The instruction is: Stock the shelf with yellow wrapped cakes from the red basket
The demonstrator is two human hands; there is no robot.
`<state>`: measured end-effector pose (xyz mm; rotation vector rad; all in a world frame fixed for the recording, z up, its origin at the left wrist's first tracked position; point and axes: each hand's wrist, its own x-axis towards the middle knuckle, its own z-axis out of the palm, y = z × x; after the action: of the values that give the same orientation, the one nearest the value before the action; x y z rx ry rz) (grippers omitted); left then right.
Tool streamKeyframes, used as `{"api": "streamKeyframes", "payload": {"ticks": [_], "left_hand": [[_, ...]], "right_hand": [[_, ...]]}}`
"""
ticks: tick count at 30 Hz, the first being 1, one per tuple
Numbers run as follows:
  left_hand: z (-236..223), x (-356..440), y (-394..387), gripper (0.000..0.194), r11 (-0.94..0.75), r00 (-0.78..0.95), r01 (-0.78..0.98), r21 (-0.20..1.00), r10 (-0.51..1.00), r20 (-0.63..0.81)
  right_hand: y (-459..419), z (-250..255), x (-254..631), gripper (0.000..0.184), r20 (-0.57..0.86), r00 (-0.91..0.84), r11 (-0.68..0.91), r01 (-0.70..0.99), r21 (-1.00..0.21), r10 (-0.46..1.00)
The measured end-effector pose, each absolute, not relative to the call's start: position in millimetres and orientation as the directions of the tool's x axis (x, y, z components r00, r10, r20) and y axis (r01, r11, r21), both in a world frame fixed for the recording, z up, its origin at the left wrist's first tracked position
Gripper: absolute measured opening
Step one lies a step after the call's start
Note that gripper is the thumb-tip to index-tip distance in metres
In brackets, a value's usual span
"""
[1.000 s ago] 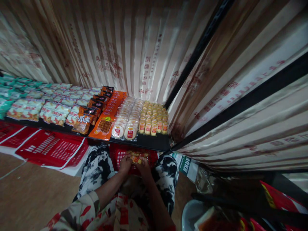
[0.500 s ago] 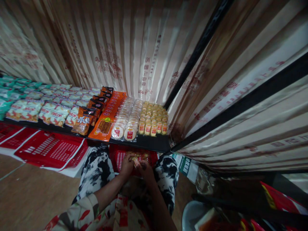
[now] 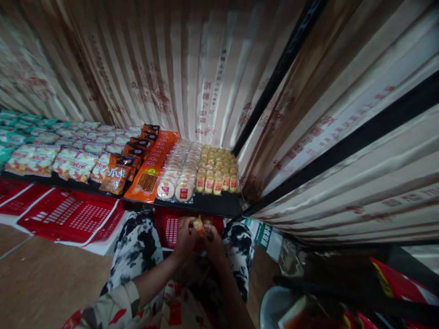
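Between my knees, my left hand (image 3: 185, 236) and my right hand (image 3: 213, 241) both pinch a small wrapped snack cake (image 3: 198, 226) with yellow and orange on its wrapper. Fingers cover part of it. Below the hands is a red plastic basket (image 3: 171, 230), its contents mostly hidden. Just beyond, on a black shelf (image 3: 216, 203), stand rows of small yellow packaged cakes (image 3: 217, 183), much like the held one. Left of these are rows of round white packaged cakes (image 3: 184, 191).
An orange snack bag (image 3: 147, 182) lies beside the round cakes, with orange-black packets (image 3: 115, 174) and white packets (image 3: 73, 163) further left. Red baskets (image 3: 77, 214) sit under the shelf. Pleated curtains (image 3: 192, 68) and a black pole (image 3: 274, 82) stand behind. A pale basin (image 3: 274, 304) is at lower right.
The snack cake is turned more upright between my fingers, showing more of its wrapper. My hands stay together above the basket. The view has shifted slightly.
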<state>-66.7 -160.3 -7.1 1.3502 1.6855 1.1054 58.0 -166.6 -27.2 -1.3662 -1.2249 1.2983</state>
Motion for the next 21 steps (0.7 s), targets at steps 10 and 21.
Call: {"api": "streamKeyframes", "payload": {"ticks": [10,21], "left_hand": [[17.8,-50.3,-153.8,0.038,-0.126,-0.102,0.363,0.923,0.98,0.174],[31.5,-22.7,-129.9,0.047,-0.089,-0.002,0.335,0.938,0.996,0.095]], "right_hand": [[-148.4,-20.0,66.8,0.045,-0.071,0.158,-0.068,-0.026,-0.997,0.985],[-121.2,-8.2,81.7,0.05,0.019,0.285,0.007,0.041,-0.999,0.958]]}}
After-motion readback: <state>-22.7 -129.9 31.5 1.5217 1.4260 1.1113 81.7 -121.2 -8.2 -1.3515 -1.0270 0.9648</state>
